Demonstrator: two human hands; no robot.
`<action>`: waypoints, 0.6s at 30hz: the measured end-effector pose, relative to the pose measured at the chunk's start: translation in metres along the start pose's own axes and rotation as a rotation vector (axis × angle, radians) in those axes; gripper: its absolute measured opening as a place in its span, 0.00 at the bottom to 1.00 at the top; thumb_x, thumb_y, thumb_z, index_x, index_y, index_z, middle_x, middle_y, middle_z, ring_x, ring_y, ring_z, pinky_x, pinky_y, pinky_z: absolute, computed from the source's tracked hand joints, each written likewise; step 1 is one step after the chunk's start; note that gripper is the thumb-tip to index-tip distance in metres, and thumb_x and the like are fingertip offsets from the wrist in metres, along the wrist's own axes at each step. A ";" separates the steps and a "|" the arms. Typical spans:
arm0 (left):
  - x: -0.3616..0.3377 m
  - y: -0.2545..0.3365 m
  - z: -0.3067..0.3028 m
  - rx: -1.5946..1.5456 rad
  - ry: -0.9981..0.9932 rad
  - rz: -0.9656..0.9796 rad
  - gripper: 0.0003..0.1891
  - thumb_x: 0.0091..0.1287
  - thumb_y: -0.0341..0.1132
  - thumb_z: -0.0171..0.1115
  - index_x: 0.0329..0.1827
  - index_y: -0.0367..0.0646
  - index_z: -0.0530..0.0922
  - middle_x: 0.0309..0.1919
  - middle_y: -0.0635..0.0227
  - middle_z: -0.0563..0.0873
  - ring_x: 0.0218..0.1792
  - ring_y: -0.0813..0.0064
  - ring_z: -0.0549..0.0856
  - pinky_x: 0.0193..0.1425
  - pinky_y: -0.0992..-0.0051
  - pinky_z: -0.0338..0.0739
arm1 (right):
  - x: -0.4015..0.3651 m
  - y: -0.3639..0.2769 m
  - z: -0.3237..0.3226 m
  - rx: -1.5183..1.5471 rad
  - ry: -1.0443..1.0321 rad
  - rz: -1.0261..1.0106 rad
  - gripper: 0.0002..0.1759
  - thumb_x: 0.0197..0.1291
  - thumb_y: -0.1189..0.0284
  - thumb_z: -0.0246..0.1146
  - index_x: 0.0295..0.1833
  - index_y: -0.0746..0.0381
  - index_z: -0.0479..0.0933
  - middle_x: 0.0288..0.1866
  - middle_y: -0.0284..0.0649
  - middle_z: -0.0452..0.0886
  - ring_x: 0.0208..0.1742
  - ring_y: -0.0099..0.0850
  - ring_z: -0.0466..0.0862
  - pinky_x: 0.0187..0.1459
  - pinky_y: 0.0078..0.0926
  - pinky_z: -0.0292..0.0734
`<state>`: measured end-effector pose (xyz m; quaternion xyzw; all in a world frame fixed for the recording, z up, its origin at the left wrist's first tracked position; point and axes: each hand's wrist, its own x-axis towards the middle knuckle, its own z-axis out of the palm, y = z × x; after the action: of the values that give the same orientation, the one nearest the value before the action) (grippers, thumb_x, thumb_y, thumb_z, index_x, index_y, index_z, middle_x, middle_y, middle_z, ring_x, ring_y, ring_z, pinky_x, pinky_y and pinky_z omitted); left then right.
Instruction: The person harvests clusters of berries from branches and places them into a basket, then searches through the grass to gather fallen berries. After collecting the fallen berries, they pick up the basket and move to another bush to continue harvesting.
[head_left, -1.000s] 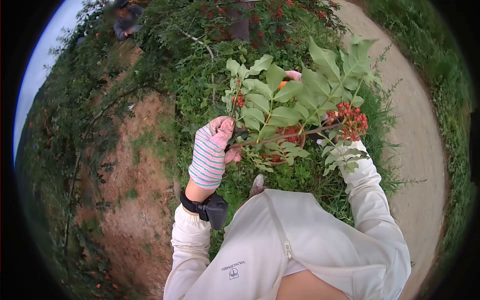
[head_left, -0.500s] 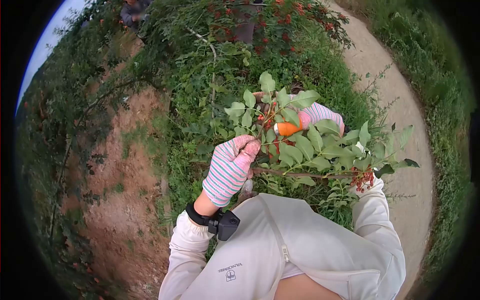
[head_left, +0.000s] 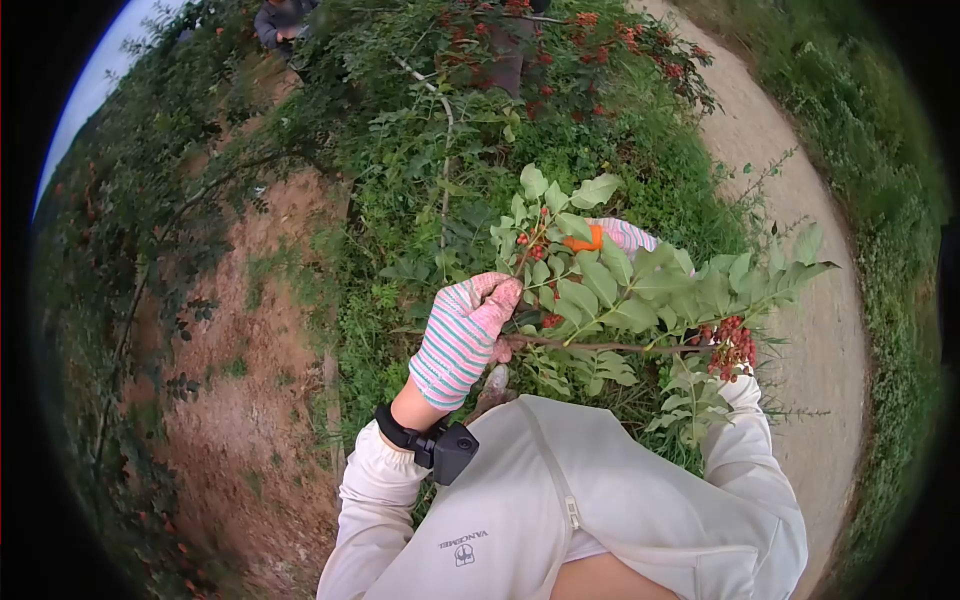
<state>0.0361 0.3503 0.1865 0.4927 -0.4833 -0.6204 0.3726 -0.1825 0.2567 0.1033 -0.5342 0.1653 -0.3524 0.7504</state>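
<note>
My left hand, in a pink, white and green striped glove, is closed on a leafy branch with the thumb and fingers pinched at its stem end. The branch stretches to the right across my front, bearing green leaves and a cluster of red berries near its far end. Smaller red berries sit just above my left fingertips. Behind the leaves is my right hand, in a matching glove, closed around an orange object. Leaves cover most of that object and the right fingers, so its kind is hidden.
Berry-laden shrubs stand ahead, with a bare grey branch rising among them. Reddish soil lies to the left and a pale path to the right. Another person is at the upper left.
My right hand and the orange object have shifted slightly up and are more hidden by leaves. The leafy branch has turned a little, showing its berry cluster more fully. My left hand keeps its grip.
</note>
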 end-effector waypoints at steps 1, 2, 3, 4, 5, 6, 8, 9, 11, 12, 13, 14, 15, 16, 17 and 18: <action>0.000 0.000 0.001 -0.008 -0.004 0.004 0.18 0.63 0.49 0.56 0.32 0.40 0.75 0.17 0.80 0.65 0.13 0.85 0.69 0.18 0.83 0.66 | 0.003 -0.001 0.001 0.019 0.001 -0.003 0.41 0.46 0.60 0.69 0.63 0.66 0.61 0.55 0.40 0.74 0.49 0.28 0.78 0.51 0.28 0.75; 0.000 0.000 0.002 -0.014 -0.009 0.008 0.18 0.62 0.49 0.57 0.32 0.40 0.75 0.16 0.80 0.66 0.13 0.85 0.69 0.18 0.83 0.66 | 0.006 0.000 0.006 0.038 0.004 -0.008 0.41 0.46 0.60 0.69 0.63 0.66 0.61 0.55 0.40 0.74 0.49 0.28 0.78 0.51 0.28 0.75; 0.000 0.000 0.002 -0.014 -0.010 0.009 0.18 0.62 0.49 0.57 0.32 0.40 0.75 0.16 0.80 0.66 0.13 0.85 0.69 0.18 0.83 0.66 | 0.004 -0.001 0.014 0.051 0.004 -0.019 0.41 0.46 0.60 0.68 0.63 0.66 0.61 0.55 0.40 0.74 0.49 0.28 0.78 0.51 0.28 0.75; 0.000 0.001 0.002 -0.024 -0.020 0.011 0.18 0.62 0.49 0.57 0.32 0.40 0.74 0.17 0.79 0.66 0.13 0.84 0.69 0.18 0.83 0.66 | 0.005 0.000 0.019 0.072 0.008 -0.028 0.40 0.47 0.60 0.68 0.63 0.66 0.61 0.55 0.39 0.74 0.49 0.28 0.78 0.51 0.28 0.75; 0.000 0.001 0.002 -0.032 -0.031 0.012 0.19 0.62 0.50 0.57 0.31 0.40 0.74 0.17 0.79 0.66 0.13 0.84 0.70 0.18 0.84 0.66 | 0.007 0.003 0.021 0.093 0.017 -0.034 0.40 0.47 0.60 0.68 0.63 0.66 0.61 0.55 0.39 0.74 0.49 0.28 0.78 0.51 0.28 0.75; 0.000 0.002 0.002 -0.030 -0.032 0.013 0.19 0.62 0.50 0.57 0.31 0.40 0.74 0.17 0.79 0.66 0.13 0.84 0.70 0.18 0.84 0.66 | 0.009 0.006 0.025 0.110 0.022 -0.041 0.40 0.47 0.60 0.68 0.63 0.66 0.61 0.55 0.39 0.74 0.49 0.28 0.78 0.51 0.28 0.75; -0.002 0.004 0.001 0.010 -0.058 -0.020 0.19 0.62 0.51 0.56 0.31 0.40 0.73 0.17 0.79 0.67 0.13 0.84 0.70 0.19 0.84 0.66 | 0.012 0.009 0.030 0.143 0.027 -0.053 0.39 0.48 0.60 0.67 0.63 0.66 0.61 0.55 0.39 0.74 0.49 0.27 0.78 0.51 0.28 0.75; -0.002 0.003 0.000 0.012 -0.057 -0.021 0.19 0.62 0.51 0.56 0.31 0.40 0.73 0.17 0.79 0.67 0.13 0.84 0.70 0.19 0.84 0.66 | 0.014 0.009 0.030 0.154 0.025 -0.052 0.39 0.48 0.60 0.67 0.63 0.66 0.61 0.55 0.39 0.74 0.49 0.27 0.78 0.51 0.28 0.75; -0.002 0.002 0.000 -0.005 -0.068 -0.028 0.20 0.63 0.51 0.56 0.30 0.40 0.72 0.18 0.78 0.67 0.13 0.84 0.71 0.18 0.83 0.66 | 0.016 0.008 0.034 0.158 0.029 -0.052 0.39 0.48 0.61 0.66 0.63 0.66 0.61 0.55 0.39 0.74 0.49 0.27 0.78 0.51 0.28 0.75; -0.002 0.001 -0.001 -0.004 -0.067 -0.029 0.20 0.63 0.51 0.56 0.30 0.40 0.72 0.18 0.78 0.67 0.13 0.84 0.71 0.18 0.83 0.66 | 0.016 0.007 0.033 0.168 0.026 -0.043 0.38 0.49 0.61 0.66 0.63 0.66 0.61 0.56 0.39 0.74 0.49 0.27 0.78 0.51 0.28 0.75; -0.002 0.001 -0.002 -0.002 -0.062 -0.036 0.20 0.63 0.51 0.56 0.30 0.41 0.72 0.18 0.78 0.68 0.13 0.84 0.71 0.18 0.83 0.66 | 0.015 0.005 0.031 0.176 0.020 -0.030 0.38 0.49 0.61 0.66 0.63 0.66 0.62 0.56 0.38 0.74 0.49 0.27 0.78 0.50 0.28 0.75; -0.002 0.001 -0.002 0.000 -0.056 -0.043 0.20 0.63 0.51 0.56 0.29 0.41 0.72 0.19 0.78 0.69 0.13 0.84 0.71 0.18 0.84 0.66 | 0.014 0.005 0.030 0.188 0.013 -0.010 0.38 0.49 0.61 0.65 0.63 0.66 0.62 0.56 0.38 0.74 0.48 0.27 0.78 0.50 0.28 0.76; -0.001 0.003 -0.003 0.000 -0.054 -0.042 0.20 0.63 0.51 0.56 0.29 0.41 0.72 0.19 0.78 0.69 0.13 0.84 0.71 0.18 0.84 0.66 | 0.013 0.003 0.028 0.196 0.000 0.011 0.38 0.49 0.61 0.65 0.63 0.66 0.62 0.56 0.38 0.74 0.48 0.27 0.78 0.50 0.28 0.76; -0.002 0.004 -0.004 -0.014 -0.058 -0.048 0.19 0.63 0.51 0.56 0.29 0.42 0.72 0.19 0.78 0.69 0.13 0.84 0.71 0.18 0.84 0.66 | 0.011 0.001 0.026 0.202 -0.008 0.028 0.37 0.50 0.61 0.65 0.63 0.66 0.62 0.56 0.38 0.74 0.48 0.27 0.78 0.50 0.28 0.76; -0.002 0.004 -0.004 -0.027 -0.063 -0.055 0.19 0.62 0.51 0.57 0.29 0.42 0.72 0.19 0.78 0.69 0.13 0.84 0.71 0.18 0.84 0.65 | 0.010 0.000 0.025 0.211 -0.017 0.047 0.37 0.50 0.61 0.65 0.63 0.66 0.62 0.56 0.38 0.74 0.48 0.27 0.78 0.50 0.28 0.76; -0.002 0.005 -0.004 -0.026 -0.061 -0.055 0.19 0.62 0.51 0.57 0.29 0.42 0.72 0.19 0.78 0.69 0.13 0.84 0.71 0.18 0.84 0.65 | 0.010 -0.001 0.027 0.215 -0.022 0.057 0.37 0.50 0.61 0.64 0.63 0.66 0.62 0.56 0.38 0.74 0.48 0.26 0.78 0.50 0.28 0.76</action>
<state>0.0406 0.3501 0.1912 0.4817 -0.4726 -0.6514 0.3468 -0.1591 0.2681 0.1159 -0.4494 0.1334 -0.3406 0.8150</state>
